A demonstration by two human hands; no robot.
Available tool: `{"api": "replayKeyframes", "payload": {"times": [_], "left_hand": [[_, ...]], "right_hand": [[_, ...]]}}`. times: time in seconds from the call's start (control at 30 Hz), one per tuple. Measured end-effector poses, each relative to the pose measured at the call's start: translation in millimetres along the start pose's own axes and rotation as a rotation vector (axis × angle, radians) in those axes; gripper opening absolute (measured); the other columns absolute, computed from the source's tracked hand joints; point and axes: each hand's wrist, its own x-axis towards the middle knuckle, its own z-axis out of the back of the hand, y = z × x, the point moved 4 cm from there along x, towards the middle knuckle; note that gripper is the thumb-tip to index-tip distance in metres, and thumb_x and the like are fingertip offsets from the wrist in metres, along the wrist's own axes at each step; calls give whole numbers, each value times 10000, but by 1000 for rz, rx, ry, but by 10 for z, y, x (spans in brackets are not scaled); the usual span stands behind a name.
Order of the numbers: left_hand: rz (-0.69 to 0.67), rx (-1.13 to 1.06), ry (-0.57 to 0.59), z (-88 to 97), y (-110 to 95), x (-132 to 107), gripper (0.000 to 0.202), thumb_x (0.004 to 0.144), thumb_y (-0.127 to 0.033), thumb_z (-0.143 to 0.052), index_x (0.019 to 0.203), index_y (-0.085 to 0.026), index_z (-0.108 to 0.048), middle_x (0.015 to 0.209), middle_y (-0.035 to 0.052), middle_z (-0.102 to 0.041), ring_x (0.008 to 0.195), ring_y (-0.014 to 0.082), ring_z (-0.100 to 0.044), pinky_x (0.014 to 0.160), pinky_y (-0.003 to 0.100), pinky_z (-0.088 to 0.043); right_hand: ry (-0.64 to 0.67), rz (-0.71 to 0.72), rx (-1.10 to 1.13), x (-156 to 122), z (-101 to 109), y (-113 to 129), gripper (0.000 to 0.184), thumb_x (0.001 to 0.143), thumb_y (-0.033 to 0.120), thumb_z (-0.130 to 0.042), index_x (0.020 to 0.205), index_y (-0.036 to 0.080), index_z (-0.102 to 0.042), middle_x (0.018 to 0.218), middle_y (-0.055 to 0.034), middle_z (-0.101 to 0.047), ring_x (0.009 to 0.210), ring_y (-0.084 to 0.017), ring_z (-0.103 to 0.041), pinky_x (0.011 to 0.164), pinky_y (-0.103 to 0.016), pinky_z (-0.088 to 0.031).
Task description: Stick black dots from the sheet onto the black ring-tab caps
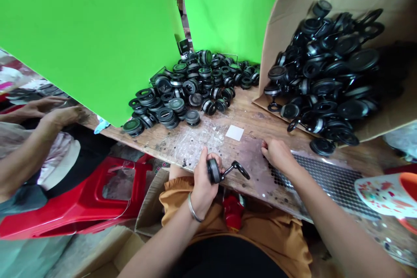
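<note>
My left hand [204, 178] is closed around a black round ribbed part [214, 170], near the front edge of the wooden table. From that part a short arm with a black ring [241, 170] sticks out to the right. My right hand [276, 153] is over the table by the left end of a sheet with rows of black dots [329, 180]. Its thumb and forefinger are pinched together; whatever may be between them is too small to make out. A small white square [235, 133] lies on the tabletop between and beyond my hands.
A heap of black round parts [195, 82] lies against green panels [97, 30]. More fill a tipped cardboard box [267, 61] at right. A patterned white cup [378, 193] is near the right edge. Another person's hands [61, 115] and a red stool [87, 191] are left.
</note>
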Motion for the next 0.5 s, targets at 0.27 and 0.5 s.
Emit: {"api": "replayKeyframes", "payload": {"times": [0.27, 0.5], "left_hand": [[-31, -76, -43, -27, -17, -11, 433, 817, -491, -616, 549, -174, -493, 547, -29, -453, 480, 86, -407, 489, 225, -375], [-77, -4, -46, -75, 11, -70, 423, 842, -541, -577, 621, -190, -498, 583, -28, -477, 512, 106, -449, 540, 246, -408]], "right_hand": [[-235, 131, 187, -417, 153, 319, 94, 881, 180, -502, 800, 180, -550, 894, -84, -598, 902, -210, -563, 832, -309, -420], [-252, 470, 664, -1131, 293, 1126, 114, 924, 115, -485, 887, 213, -529, 961, -54, -574, 892, -165, -560, 782, -287, -457]]}}
